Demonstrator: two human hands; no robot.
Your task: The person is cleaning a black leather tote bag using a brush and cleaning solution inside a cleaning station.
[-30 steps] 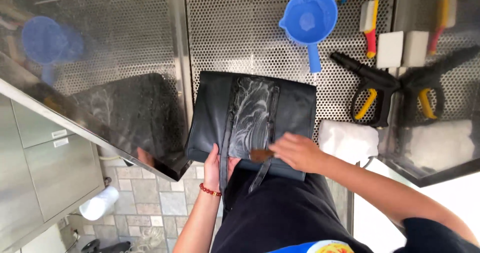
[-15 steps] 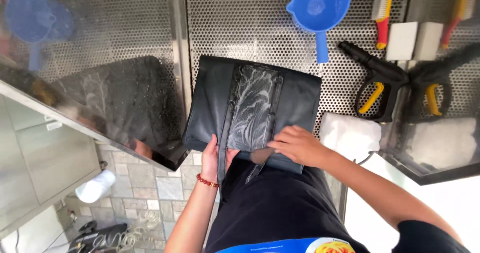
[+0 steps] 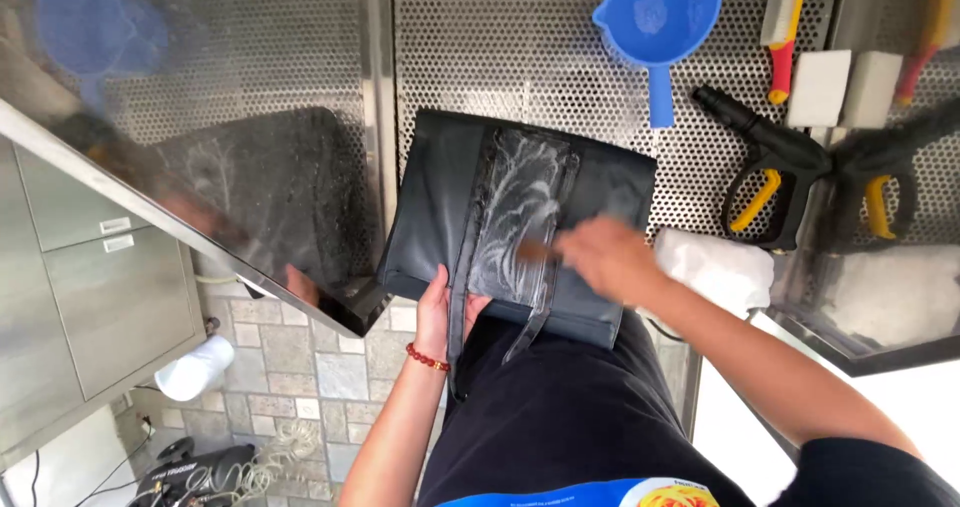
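Observation:
A dark grey bag (image 3: 430, 207) lies flat on the perforated steel work surface (image 3: 500, 47), its middle panel streaked with white soap foam. My left hand (image 3: 440, 307) grips the bag's near edge beside its hanging strap; a red bead bracelet is on that wrist. My right hand (image 3: 605, 257), blurred by motion, holds a small brown-handled brush (image 3: 535, 250) against the foamy panel.
A blue plastic scoop (image 3: 655, 12) lies at the back. To the right are a black and yellow spray gun (image 3: 765, 182), a red-handled brush (image 3: 780, 27), white sponges (image 3: 820, 87) and a white cloth (image 3: 720, 267). A shiny steel side panel (image 3: 200, 167) stands left; tiled floor below.
My right hand with the brush has moved up and right across the foamy panel. The view has shifted slightly; my left hand keeps its grip on the bag's edge.

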